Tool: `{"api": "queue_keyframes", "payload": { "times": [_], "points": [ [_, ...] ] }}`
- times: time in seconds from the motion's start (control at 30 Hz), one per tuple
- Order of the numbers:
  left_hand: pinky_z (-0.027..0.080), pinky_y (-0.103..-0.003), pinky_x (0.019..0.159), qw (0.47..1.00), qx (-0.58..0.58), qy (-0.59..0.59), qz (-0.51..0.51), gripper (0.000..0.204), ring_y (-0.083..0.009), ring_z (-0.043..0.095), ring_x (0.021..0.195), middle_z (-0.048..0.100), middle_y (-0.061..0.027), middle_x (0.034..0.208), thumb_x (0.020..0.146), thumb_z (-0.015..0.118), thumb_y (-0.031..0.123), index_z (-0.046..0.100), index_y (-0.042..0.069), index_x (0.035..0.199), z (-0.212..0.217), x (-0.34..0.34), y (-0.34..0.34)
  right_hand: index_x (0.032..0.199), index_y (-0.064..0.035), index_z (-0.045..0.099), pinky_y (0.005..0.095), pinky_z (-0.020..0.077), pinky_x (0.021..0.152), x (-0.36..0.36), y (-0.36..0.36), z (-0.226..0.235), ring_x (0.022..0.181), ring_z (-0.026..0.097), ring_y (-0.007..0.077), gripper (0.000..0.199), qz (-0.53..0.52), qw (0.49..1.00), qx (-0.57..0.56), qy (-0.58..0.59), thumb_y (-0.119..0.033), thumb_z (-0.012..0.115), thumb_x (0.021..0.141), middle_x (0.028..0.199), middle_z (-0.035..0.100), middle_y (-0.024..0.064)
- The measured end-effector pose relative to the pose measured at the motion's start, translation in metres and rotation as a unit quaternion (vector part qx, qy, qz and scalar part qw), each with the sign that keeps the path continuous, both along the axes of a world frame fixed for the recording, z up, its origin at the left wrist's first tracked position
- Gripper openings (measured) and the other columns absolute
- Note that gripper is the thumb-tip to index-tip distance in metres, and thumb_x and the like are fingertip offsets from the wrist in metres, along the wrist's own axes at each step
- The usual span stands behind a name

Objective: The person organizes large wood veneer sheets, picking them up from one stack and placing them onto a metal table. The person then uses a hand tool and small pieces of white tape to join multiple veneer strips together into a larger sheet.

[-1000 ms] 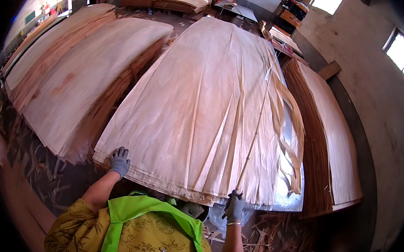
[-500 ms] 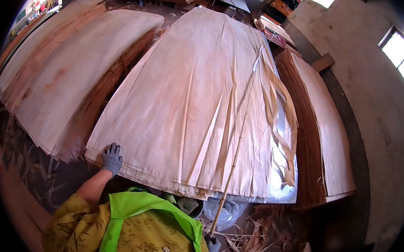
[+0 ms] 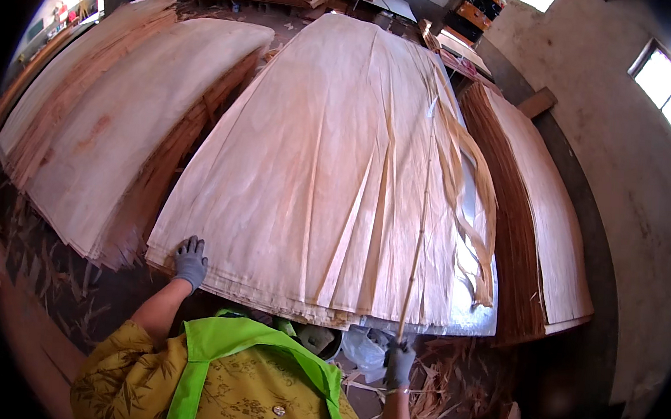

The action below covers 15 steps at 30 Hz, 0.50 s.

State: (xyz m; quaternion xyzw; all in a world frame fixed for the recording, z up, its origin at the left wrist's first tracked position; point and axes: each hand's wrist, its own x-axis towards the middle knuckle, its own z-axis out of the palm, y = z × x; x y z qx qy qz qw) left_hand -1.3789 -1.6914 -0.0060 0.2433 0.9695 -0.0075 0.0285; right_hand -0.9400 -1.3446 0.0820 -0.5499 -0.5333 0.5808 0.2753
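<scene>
A large stack of thin wood veneer sheets (image 3: 276, 166) lies lengthwise ahead of me. On its near left corner rests my left hand (image 3: 190, 263), in a grey glove, fingers stretched out over the top sheet. My right hand (image 3: 400, 364), also gloved, is closed around the lower end of a long thin bamboo pole (image 3: 419, 231) by the near edge. The pole runs away over the right part of the stack, ending in a pale pointed tip. Splits run along the veneer there, and loose veneer strips (image 3: 484, 255) hang along the right side over a shiny metal sheet (image 3: 471, 322).
More veneer stacks stand at the left (image 3: 136, 118) and right (image 3: 539, 193). Below the near edge are a clear plastic bag (image 3: 364, 352) and wood scraps (image 3: 432, 384) on the floor. A wall with a window (image 3: 670, 100) rises on the right.
My right hand has come forward and to the right into fuller view. The pole's near end has swung right with it. My left hand stays on the corner.
</scene>
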Motion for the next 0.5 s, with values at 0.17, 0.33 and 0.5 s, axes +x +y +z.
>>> {"api": "queue_keyframes", "payload": {
  "times": [0.17, 0.33, 0.5],
  "points": [
    [0.033, -0.049, 0.099, 1.000, 0.017, -0.006, -0.009, 0.059, -0.0347, 0.034, 0.127, 0.032, -0.0140, 0.143, 0.082, 0.054, 0.031, 0.039, 0.009, 0.135, 0.005, 0.003, 0.008, 0.064, -0.0106, 0.054, 0.0251, 0.0231, 0.032, -0.042, 0.073, -0.011, 0.033, 0.034, 0.0080, 0.027, 0.012, 1.000, -0.013, 0.002, -0.024, 0.060, 0.088, 0.045, 0.041, -0.0035],
    [0.032, -0.051, 0.098, 1.000, 0.009, 0.015, -0.001, 0.059, -0.0337, 0.033, 0.127, 0.031, -0.0107, 0.145, 0.082, 0.053, 0.034, 0.039, 0.013, 0.135, -0.017, -0.004, -0.007, 0.072, -0.0083, 0.056, 0.0242, 0.0252, 0.033, -0.093, 0.094, -0.004, 0.034, 0.035, 0.0081, 0.028, 0.060, 0.993, -0.044, 0.094, -0.031, 0.059, 0.088, 0.045, 0.042, -0.0025],
    [0.031, -0.047, 0.100, 1.000, 0.018, 0.003, -0.006, 0.058, -0.0343, 0.035, 0.126, 0.033, -0.0143, 0.143, 0.082, 0.054, 0.031, 0.040, 0.009, 0.134, -0.003, 0.005, 0.005, 0.077, -0.0073, 0.053, 0.0244, 0.0237, 0.035, -0.126, 0.103, 0.000, 0.034, 0.028, 0.0079, 0.033, 0.095, 0.948, -0.143, 0.268, -0.037, 0.057, 0.089, 0.046, 0.033, -0.0054]
  ]
}}
